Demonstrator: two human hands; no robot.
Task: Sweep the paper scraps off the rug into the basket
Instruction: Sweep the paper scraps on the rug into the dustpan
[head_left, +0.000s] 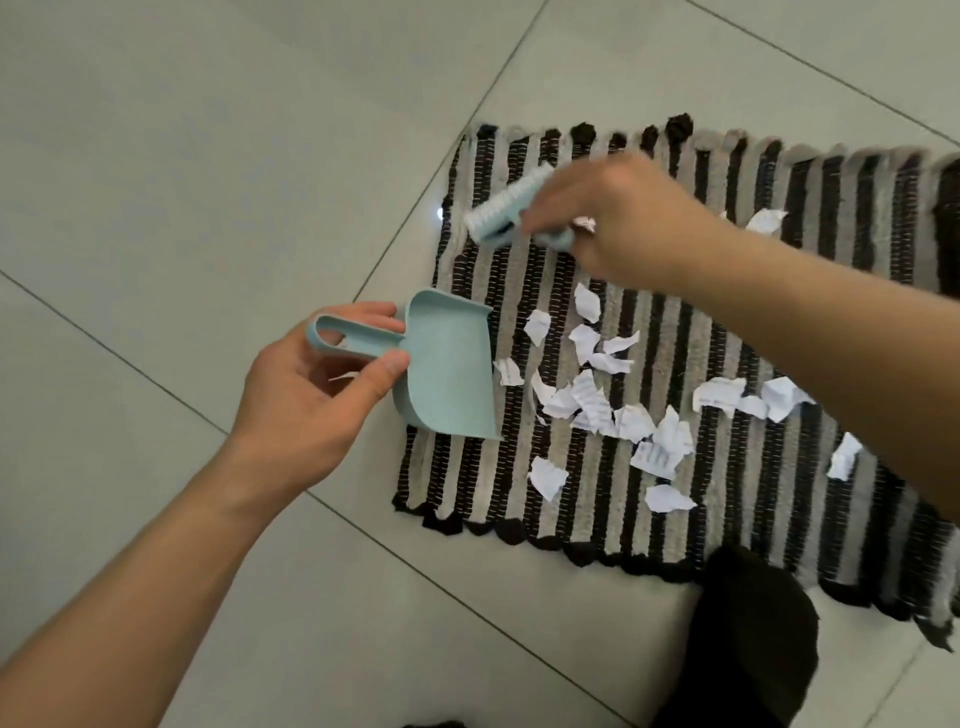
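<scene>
- A dark shape (748, 639), perhaps a knee, hides the rug's (727, 332) near edge.
- Left hand (306, 395) pinches the dustpan (447, 364) handle at the rug's left edge.
- Paper scraps (613, 405) lie mid-rug.
- Right hand (623, 218) grips a blurred brush (498, 210).

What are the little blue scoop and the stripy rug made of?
The dustpan looks like smooth matte plastic: one even pale blue, thin moulded edges. The rug looks like woven fabric, perhaps cotton: visible stitch rows and tufted ends.
</scene>
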